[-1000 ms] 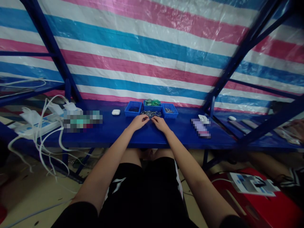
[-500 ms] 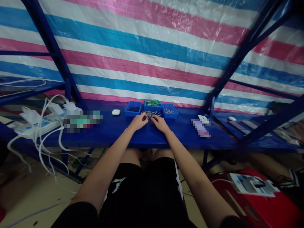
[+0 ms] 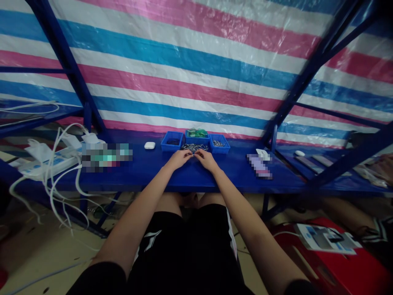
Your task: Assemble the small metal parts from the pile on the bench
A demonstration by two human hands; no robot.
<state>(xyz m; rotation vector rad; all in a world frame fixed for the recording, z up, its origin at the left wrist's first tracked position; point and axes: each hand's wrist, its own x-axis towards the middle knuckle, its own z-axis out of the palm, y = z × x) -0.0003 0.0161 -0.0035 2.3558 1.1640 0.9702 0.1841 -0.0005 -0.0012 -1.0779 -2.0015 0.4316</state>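
My left hand (image 3: 179, 158) and my right hand (image 3: 206, 159) rest side by side on the blue shelf (image 3: 190, 174), fingertips almost meeting at the near edge of a loose pile of small metal pins (image 3: 194, 147). The fingers of both hands are curled in a pinch over something too small to make out. Behind the pile stand three blue trays: a left tray (image 3: 172, 141) with dark parts, a middle tray (image 3: 197, 135) with green parts, and a right tray (image 3: 219, 144) with metal bits.
A white earbud case (image 3: 150, 145) lies left of the trays. Power strips and white cables (image 3: 52, 159) crowd the left end. Blue rack posts (image 3: 288, 102) slant on both sides before a striped tarp. A red box (image 3: 337, 262) sits on the floor at right.
Both hands stay at the pin pile. The fingertips have drawn slightly closer together and a little lower on the shelf.
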